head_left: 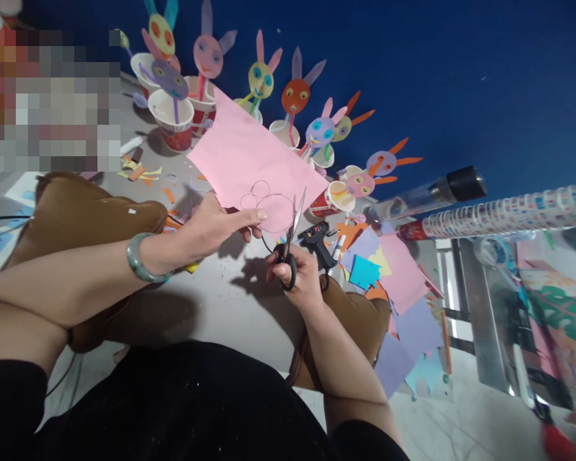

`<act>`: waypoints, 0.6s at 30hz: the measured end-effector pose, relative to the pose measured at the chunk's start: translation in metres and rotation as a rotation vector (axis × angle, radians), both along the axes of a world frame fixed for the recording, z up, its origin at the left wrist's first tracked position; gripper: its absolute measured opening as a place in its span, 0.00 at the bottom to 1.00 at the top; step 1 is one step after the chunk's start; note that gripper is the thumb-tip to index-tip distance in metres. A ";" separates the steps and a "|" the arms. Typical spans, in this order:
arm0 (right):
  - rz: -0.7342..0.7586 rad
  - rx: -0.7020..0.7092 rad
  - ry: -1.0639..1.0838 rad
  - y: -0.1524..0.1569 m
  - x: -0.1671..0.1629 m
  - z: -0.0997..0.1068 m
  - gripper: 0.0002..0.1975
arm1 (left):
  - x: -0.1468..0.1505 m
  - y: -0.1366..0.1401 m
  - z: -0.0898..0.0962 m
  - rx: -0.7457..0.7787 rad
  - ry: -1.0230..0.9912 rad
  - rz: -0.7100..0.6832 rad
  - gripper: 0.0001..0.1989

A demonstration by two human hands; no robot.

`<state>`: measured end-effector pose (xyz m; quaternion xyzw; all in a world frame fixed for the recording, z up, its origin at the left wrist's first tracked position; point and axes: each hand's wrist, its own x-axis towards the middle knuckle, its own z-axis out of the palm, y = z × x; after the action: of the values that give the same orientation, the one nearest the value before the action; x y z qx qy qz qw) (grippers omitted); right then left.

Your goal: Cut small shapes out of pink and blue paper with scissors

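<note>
Grey bench (240,314), dark-blue backdrop (413,77) | left hand (214,224) pinches pink paper sheet (259,153) with drawn circles (276,214), held above bench | right hand (300,275) grips black-handled metal scissors (291,246), blades parted at sheet's edge | red-and-white paper cups (175,136) beyond

Paper cups (177,141): red and white, are standing in a row along the blue backdrop (413,77).
Rabbit faces (296,96): are rising above the cups on coloured stems (292,130), showing paper ears (362,117) in pink, orange, teal and lilac.
Cup column (509,210): nested, is stretching to the right; a clear cylinder (417,198) is lying near it.
Glue gun (317,239): black, is lying just beside a white stick (338,246).
Loose paper (393,365): purple, pink, orange and turquoise pieces are overlapping on the right.
Scraps (137,173): yellow and orange, are littering the grey table (221,314), left side.
Brown padding (91,221): is bulging at both sides; from where I am standing, its full form is escaping me.
</note>
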<state>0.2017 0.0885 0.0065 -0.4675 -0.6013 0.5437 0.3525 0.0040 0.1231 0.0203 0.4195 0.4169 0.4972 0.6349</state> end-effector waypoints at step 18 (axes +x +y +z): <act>-0.007 -0.034 0.033 -0.001 0.000 -0.002 0.29 | -0.003 0.005 0.001 0.073 -0.080 0.027 0.05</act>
<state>0.2021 0.0880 0.0045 -0.4667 -0.5845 0.5601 0.3562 0.0015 0.1280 0.0212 0.4165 0.3785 0.5368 0.6285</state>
